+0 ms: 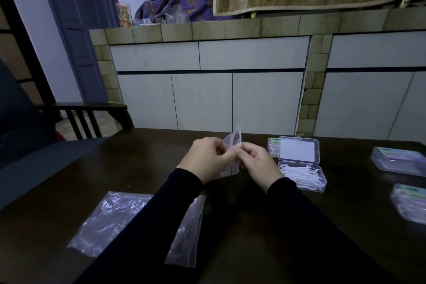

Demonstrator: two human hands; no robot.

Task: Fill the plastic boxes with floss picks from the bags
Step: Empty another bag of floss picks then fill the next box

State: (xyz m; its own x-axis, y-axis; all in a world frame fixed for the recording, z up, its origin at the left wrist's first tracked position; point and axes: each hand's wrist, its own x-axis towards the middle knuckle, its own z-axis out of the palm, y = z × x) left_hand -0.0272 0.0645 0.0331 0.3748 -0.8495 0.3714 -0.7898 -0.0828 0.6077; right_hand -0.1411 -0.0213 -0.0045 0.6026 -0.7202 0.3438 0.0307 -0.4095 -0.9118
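Both hands hold a small clear plastic bag (233, 141) above the middle of the dark table (265, 226). My left hand (208, 159) grips its left side and my right hand (257, 162) pinches its right side, fingers curled. The bag's lower part is hidden behind my hands. To the right lies an open clear plastic box (303, 176) with its lid (298, 151) tipped back and a heap of white floss picks (299, 174) in its tray.
Two flat clear bags lie near me, a big one (108, 219) and a narrower one (189, 235) partly under my left sleeve. Closed filled boxes sit behind the lid (273, 146) and at the right edge (398, 160) (409, 203). A chair (80, 120) stands far left.
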